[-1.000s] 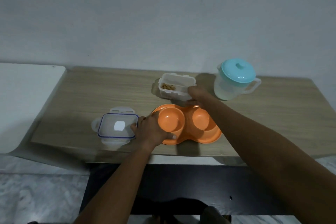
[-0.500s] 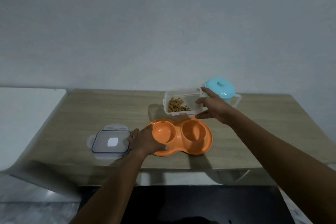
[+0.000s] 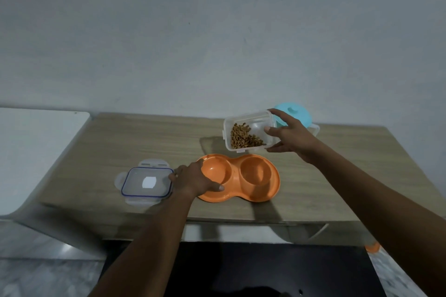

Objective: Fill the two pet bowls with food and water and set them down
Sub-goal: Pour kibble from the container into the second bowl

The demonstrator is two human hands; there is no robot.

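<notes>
An orange double pet bowl (image 3: 251, 191) lies on the wooden table (image 3: 135, 142); both of its wells look empty. My left hand (image 3: 193, 179) grips its left rim. My right hand (image 3: 290, 136) holds a clear food container (image 3: 243, 119) in the air just behind the bowl, tipped on its side toward me. Brown kibble (image 3: 242, 138) is heaped against its lower wall. A water jug with a turquoise lid (image 3: 298, 113) stands behind my right hand, mostly hidden.
The container's clear lid with a blue seal (image 3: 147, 181) lies flat on the table left of the bowl. A white surface (image 3: 31, 152) adjoins the table's left end. A dark surface (image 3: 265, 270) lies below the front edge. The wall runs close behind.
My right hand has lifted the food container off the table and tipped it above the bowl. My left hand stays on the bowl's left rim. The camera has tilted upward.
</notes>
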